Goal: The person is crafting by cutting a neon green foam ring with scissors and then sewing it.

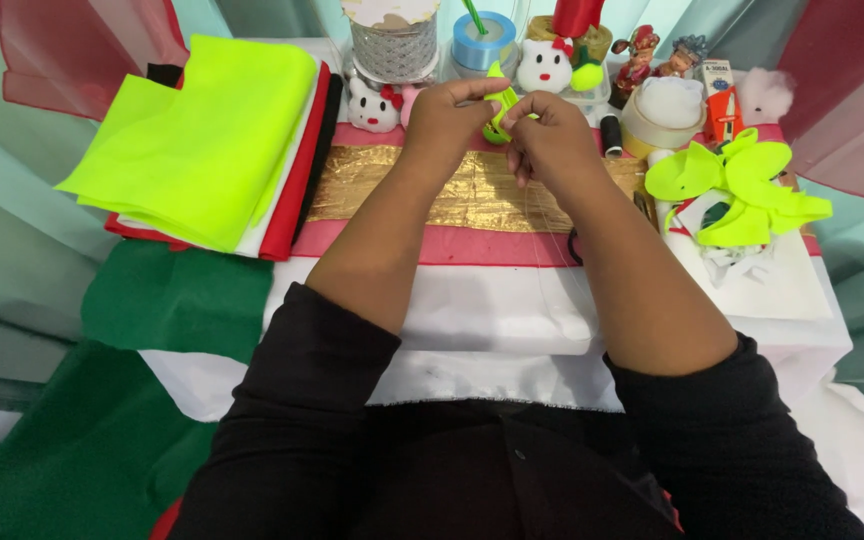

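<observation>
Hands: left hand (444,120) and right hand (550,135) were held together, both pinched on a small neon felt piece (499,108) at 12 o'clock | thread (542,215) seen trailing | Risk: thread judged liable to snag scissors (574,245); cut felt petals (737,185) at 2 o'clock could be swept off.

Matt felt sheets (202,140), shiny gold fabric (472,190)

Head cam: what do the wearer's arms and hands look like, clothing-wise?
Black long sleeves, pushed up to about the elbows, so both forearms are bare. Left hand and right hand are bare too: no gloves. No rings, watch or markings visible. Plain fabric, no print or cuffs showing.
</observation>
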